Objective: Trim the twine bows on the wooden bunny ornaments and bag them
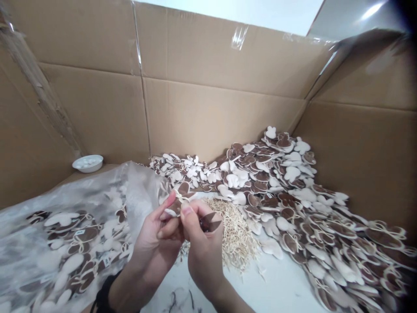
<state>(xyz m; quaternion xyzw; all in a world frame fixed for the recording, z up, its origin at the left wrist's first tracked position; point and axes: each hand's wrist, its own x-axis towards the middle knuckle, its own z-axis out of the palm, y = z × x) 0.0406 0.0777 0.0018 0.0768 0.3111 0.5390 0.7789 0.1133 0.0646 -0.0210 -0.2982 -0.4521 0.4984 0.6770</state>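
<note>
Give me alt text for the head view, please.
Left hand and right hand hold a brown-and-white bunny-shaped cutout with pale cord; the right also grips a dark pointed tool. Beyond lie pale shredded strands, with a heap of similar cutouts spreading right and a translucent plastic bag of more at left.
</note>
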